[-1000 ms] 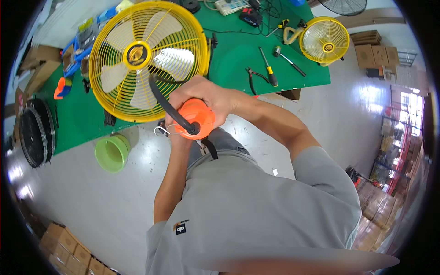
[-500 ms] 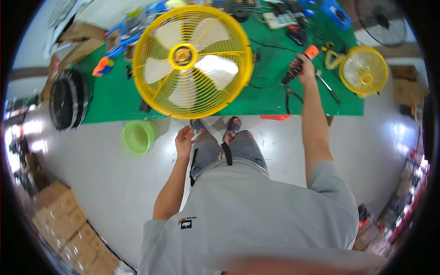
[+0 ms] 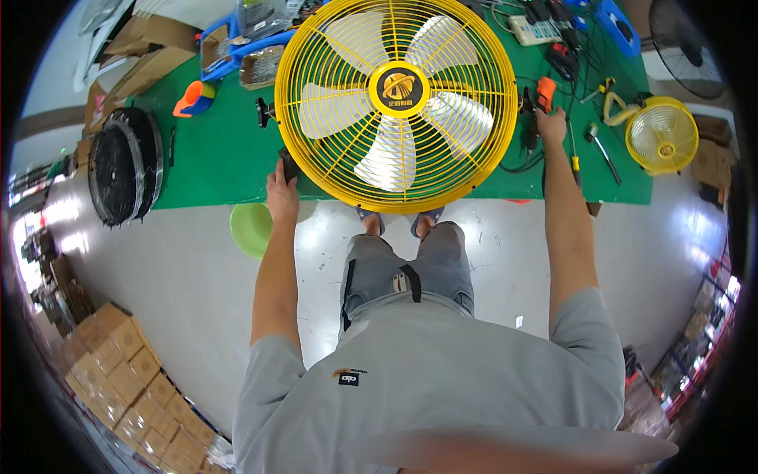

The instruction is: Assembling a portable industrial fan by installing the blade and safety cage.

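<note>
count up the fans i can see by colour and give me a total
Yellow fans: 2, the large yellow fan on the green table and a small yellow fan
Black fans: 1, the black fan guard at the left
Total: 3

Lots of clutter around here. Black fan guards (image 3: pixel 125 167) stand stacked at the left edge of the green bench (image 3: pixel 213 150). A light green plastic bowl (image 3: pixel 251 227) sits on the grey floor (image 3: pixel 158 292) just below the bench edge. Blue parts bins (image 3: pixel 237 47) sit at the upper left of the bench, and a small yellow fan (image 3: pixel 662 136) at the right. Cardboard boxes (image 3: pixel 130 371) pile up at lower left.
</note>
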`<action>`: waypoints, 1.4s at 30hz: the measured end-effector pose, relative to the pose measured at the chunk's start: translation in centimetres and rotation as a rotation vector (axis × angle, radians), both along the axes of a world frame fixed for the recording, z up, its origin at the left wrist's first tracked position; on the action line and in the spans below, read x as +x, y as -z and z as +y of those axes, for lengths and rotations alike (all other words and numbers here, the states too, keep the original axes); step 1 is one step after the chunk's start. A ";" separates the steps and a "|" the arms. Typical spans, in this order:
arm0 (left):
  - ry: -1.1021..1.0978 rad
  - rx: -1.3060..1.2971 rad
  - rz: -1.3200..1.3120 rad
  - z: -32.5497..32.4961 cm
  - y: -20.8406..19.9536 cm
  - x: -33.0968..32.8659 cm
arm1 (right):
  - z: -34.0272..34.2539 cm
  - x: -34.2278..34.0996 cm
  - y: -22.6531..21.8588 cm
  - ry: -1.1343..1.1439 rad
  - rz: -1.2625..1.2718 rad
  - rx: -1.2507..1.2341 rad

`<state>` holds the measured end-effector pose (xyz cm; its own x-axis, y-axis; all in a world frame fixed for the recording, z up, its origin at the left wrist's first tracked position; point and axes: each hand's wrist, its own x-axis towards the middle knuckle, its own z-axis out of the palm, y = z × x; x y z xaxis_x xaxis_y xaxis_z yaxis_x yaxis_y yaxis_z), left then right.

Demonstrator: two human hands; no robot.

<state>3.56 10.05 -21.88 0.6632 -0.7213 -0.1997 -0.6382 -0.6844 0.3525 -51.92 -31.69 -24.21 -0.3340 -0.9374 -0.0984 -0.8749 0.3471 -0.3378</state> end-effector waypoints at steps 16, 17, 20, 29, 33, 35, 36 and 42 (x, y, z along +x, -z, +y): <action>-0.044 -0.038 1.660 -0.8 -12.8 -18.1 | 41.7 21.5 -15.2 -0.266 -1.012 -0.085; 0.043 -0.013 1.500 -0.9 -13.4 -17.5 | 40.9 21.1 -15.5 -0.181 -1.004 -0.091; 0.298 -0.579 0.993 -1.1 -15.8 -13.0 | 36.3 17.6 -16.2 0.013 -0.926 -0.379; -0.150 -0.743 1.231 -10.5 -14.5 -5.9 | 32.4 21.0 -15.9 -0.095 -0.500 -0.767; -0.170 -0.754 1.232 -11.4 -13.7 -5.8 | 35.4 23.0 -15.9 -0.117 -0.575 -0.699; -0.164 -0.744 1.208 -11.3 -13.8 -6.0 | 36.9 23.6 -16.3 -0.098 -0.636 -0.634; -0.181 -0.753 1.198 -11.3 -13.9 -6.1 | 37.9 24.1 -16.1 -0.161 -0.626 -0.620; -0.156 -0.754 1.211 -10.8 -13.8 -5.5 | 39.8 22.8 -15.8 -0.454 -0.618 -0.600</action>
